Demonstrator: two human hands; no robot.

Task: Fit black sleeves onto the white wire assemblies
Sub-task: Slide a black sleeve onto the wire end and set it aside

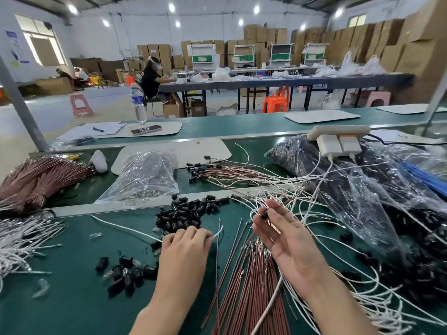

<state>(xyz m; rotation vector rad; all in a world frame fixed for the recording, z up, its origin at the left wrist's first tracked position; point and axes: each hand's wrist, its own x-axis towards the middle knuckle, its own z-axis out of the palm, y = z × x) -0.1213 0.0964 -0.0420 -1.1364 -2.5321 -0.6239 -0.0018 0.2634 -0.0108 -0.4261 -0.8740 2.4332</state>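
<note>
My right hand [285, 238] pinched a black sleeve [264, 215]. My left hand [186, 243] gripped a white wire [219, 232] left of the sleeve, its tip pointing toward the sleeve, not yet in.

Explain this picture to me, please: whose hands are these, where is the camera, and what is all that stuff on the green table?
There is no machine here. These are a person's two bare hands, filmed by a wide-angle camera worn on that person's head, looking forward and down.

The left hand rests on the green bench and grips a white wire. The right hand is raised and pinches one small black sleeve between thumb and fingertip.

Just beyond the left hand lies a pile of loose black sleeves. Between the arms a fan of brown wires spreads out, and a bundle of white wires lies at the far left. A clear bag sits further back.
</note>
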